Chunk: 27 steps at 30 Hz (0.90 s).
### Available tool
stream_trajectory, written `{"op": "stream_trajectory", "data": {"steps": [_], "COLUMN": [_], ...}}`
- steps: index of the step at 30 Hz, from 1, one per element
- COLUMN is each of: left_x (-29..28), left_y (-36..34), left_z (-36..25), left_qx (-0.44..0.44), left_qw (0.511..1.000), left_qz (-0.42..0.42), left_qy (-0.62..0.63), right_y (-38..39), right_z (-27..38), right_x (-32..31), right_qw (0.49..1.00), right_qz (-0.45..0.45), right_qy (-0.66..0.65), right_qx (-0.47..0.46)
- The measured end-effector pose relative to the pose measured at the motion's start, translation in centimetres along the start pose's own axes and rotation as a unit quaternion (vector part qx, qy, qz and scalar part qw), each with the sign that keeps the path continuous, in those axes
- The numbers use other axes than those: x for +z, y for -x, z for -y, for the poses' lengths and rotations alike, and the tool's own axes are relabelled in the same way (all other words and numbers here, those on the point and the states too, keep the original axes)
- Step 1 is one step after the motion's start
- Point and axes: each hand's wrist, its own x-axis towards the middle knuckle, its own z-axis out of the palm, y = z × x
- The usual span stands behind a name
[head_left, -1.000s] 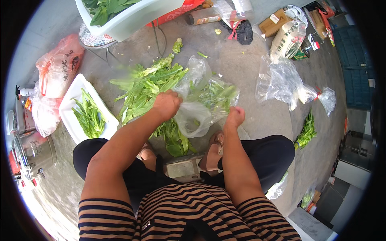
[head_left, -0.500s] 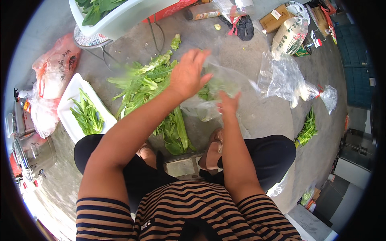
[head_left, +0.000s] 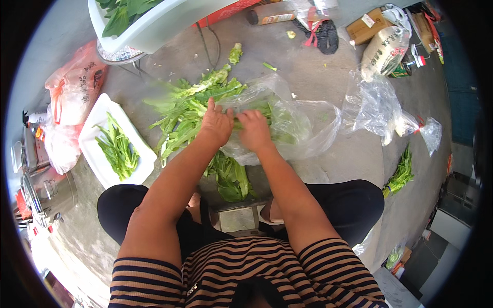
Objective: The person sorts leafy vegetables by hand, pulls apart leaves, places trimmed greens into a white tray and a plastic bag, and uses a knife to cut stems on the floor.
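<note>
A clear plastic bag [head_left: 314,120] lies over the floor in front of me, with green leaves [head_left: 280,134] showing through its film. My right hand [head_left: 255,129] has its fingers bent on the bag's left edge. Close beside it, my left hand [head_left: 216,126] is at the same edge, index finger stretched out and the others bent, their tips partly hidden. Under and around my left hand spreads a pile of long leafy greens [head_left: 179,133]; more of these leaves [head_left: 231,179] reach toward my feet.
On the left stand a white tray [head_left: 97,161] holding some greens and a pinkish plastic bag [head_left: 77,82]. A white tub [head_left: 169,28] is at the top left. To the right lie another clear bag [head_left: 372,105], a tied bunch of greens [head_left: 401,173] and a printed sack [head_left: 382,51].
My left hand has come down from the air, and both hands now meet at the bag's left edge. The bag has been lowered and spread out to the right.
</note>
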Motion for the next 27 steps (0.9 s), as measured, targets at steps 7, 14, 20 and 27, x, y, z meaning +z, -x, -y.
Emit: {"op": "stream_trajectory", "data": {"steps": [7,14,20,27], "left_x": [-0.1,-0.8,-4.1,-3.9], "left_y": [0.6,0.3,1.5,4.3], "left_z": [1.4,0.9,-0.3,-0.4], "left_qx": [-0.068,-0.053,-0.011,0.011], "left_qw": [0.99,0.975,0.953,0.985], "left_qz": [0.012,-0.048,-0.176,-0.154], "left_qy": [0.124,0.209,0.246,0.072], "right_y": [-1.2,-3.3,-2.2,-1.6], "right_z": [1.8,-1.2,-2.2,-1.4], "right_x": [1.6,-6.8,-11.8,-19.8], "right_qw": [0.989,0.968,0.94,0.803], "right_qz": [0.114,0.101,0.083,-0.11], "right_qy": [0.065,-0.179,-0.274,-0.513], "right_qx": [0.068,0.142,0.183,0.282]}}
